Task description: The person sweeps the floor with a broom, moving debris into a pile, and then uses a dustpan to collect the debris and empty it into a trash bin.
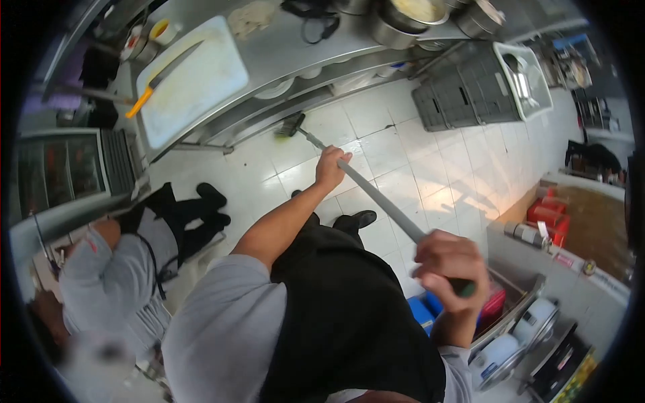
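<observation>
The long grey pole with a dark brush head (382,199) slanted through the frame's centre, over white floor tiles (386,151); we had our left hand (331,168) and right hand (451,263) both closed around it.

Left hand (330,168) curls well forward, right hand (450,267) closer in.

Your view curves toward black corners. Warm glare and shadow mark the floor (440,203); your right hand (451,267) looks blurred.
</observation>
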A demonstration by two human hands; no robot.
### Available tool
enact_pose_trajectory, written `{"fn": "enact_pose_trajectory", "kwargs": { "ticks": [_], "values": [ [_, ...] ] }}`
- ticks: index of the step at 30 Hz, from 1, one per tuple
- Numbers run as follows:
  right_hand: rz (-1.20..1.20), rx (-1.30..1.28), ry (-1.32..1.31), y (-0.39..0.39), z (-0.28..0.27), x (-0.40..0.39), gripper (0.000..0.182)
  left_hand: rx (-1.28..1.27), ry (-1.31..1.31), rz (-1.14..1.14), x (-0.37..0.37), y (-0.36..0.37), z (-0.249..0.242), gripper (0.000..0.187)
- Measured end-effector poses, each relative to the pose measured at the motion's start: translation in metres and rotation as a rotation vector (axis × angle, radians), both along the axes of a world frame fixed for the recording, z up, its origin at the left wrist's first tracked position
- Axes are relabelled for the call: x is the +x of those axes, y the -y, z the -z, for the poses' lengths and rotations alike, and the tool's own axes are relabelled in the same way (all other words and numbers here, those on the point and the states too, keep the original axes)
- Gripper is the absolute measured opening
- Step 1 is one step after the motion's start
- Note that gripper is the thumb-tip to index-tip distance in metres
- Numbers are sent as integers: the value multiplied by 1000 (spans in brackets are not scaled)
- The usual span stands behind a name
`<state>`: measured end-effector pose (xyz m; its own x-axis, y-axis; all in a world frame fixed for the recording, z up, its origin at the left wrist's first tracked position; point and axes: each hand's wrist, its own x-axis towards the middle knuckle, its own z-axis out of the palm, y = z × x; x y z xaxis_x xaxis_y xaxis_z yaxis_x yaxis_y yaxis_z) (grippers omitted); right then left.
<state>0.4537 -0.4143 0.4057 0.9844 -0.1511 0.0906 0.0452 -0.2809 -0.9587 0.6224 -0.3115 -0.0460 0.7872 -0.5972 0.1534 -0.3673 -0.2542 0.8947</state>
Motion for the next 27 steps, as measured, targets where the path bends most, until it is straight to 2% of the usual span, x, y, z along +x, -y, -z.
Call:
{"fn": "enact_pose_trajectory", "kwargs": {
  "ticks": [1, 3, 4, 5, 6, 8, 9, 11, 12, 14, 16, 17, 18, 19, 21, 22, 24, 27],
  "values": [
    [-59, -35, -3, 3, 17, -6, 12, 32, -3, 52, -5, 10, 26, 29],
    [-6, -87, -101, 5, 8, -23, 14, -15, -96, 176, -54, 47, 66, 28],
    [34, -125, -152, 7, -5, -32, 17, -134, -147, 249, -82, 66, 62, 30],
    [56, -161, -117, 13, -12, -43, 20, -100, -166, 333, -110, 92, 61, 29],
    [77, -195, -84, 21, -18, -55, 23, -24, -199, 408, -130, 105, 24, 28],
    [128, -235, 76, 42, -26, -84, 30, 10, -132, 576, -158, 134, -17, 27],
    [161, -236, 197, 54, -28, -101, 35, -63, -76, 580, -170, 148, -37, 27],
    [55, -237, 329, 85, -54, -142, 40, -165, -6, 579, -188, 160, -79, 27],
    [-10, -180, 313, 99, -64, -168, 39, -201, 9, 574, -191, 161, -103, 28],
    [-120, -72, 280, 119, -83, -224, 37, -249, -66, 592, -200, 153, -120, 28],
    [-120, 46, 429, 152, -62, -241, 36, -169, 49, 555, -192, 136, -117, 23],
    [36, 51, 439, 160, -44, -246, 34, -128, 37, 544, -182, 126, -97, 24],
    [404, 40, 289, 150, -17, -249, 32, -66, 25, 415, -171, 121, -78, 27],
    [548, 122, 163, 151, 12, -243, 30, 175, -30, 336, -151, 118, -54, 29],
    [514, 459, 132, 160, 90, -223, 25, 457, 126, 270, -106, 110, 10, 31],
    [501, 462, 168, 162, 109, -210, 23, 509, 206, 283, -85, 108, 51, 32],
    [487, 422, 221, 173, 120, -200, 23, 498, 251, 227, -71, 141, 61, 32],
    [506, 283, 262, 197, 114, -197, 28, 316, 241, 327, -68, 233, 78, 32]
  ]
}}
